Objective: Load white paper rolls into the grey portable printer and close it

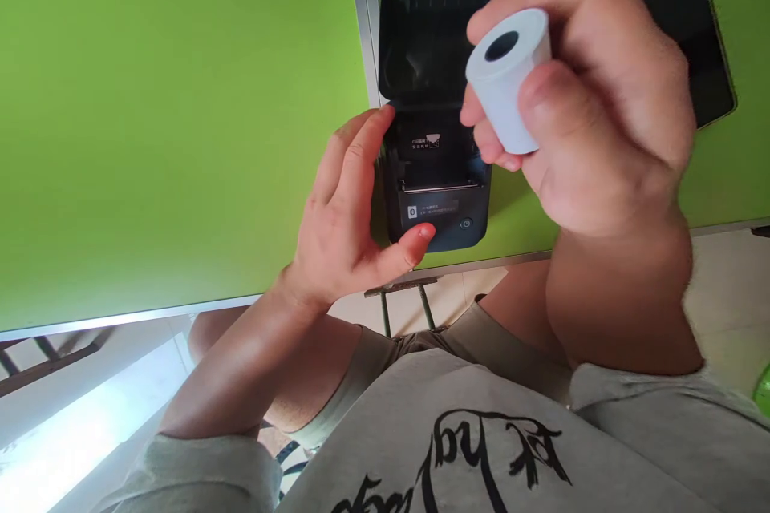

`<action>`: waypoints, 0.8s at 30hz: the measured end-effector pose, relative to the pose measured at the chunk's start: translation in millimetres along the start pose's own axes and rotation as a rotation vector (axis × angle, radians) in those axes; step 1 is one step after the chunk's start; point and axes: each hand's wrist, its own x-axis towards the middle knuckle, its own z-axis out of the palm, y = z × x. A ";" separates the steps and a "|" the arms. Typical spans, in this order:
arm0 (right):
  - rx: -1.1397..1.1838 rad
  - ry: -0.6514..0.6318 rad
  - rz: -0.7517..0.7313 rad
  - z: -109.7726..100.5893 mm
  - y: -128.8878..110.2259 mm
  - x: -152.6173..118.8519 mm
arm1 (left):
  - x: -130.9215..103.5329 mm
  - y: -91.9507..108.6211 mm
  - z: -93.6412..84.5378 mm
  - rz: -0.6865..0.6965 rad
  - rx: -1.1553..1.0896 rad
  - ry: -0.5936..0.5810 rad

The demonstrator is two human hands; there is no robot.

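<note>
White paper roll (508, 92), partly finger-hidden.

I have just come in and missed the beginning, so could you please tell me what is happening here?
A person holds a white paper roll up in the right hand. The left hand steadies a small black printer, its lid open on the green table.

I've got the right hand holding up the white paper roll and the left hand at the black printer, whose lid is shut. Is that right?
Not quite: the lid is open, swung back from the black printer, as the head view shows. The right hand does hold up the white paper roll, and the left hand is at the printer.
</note>
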 end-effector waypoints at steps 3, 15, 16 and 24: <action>0.050 0.065 -0.085 1.7 7.9 2.6 | 0.5 -1.9 -0.2 0.027 -0.014 -0.004; -0.398 -0.115 -0.292 -5.2 5.5 5.6 | 1.5 1.2 0.6 -0.025 0.008 -0.028; -0.444 -0.111 -0.279 -5.0 5.8 6.5 | 1.3 1.1 0.7 -0.036 0.008 -0.038; -0.464 -0.126 -0.268 -1.1 13.0 11.9 | 1.4 1.4 0.3 -0.070 -0.003 -0.065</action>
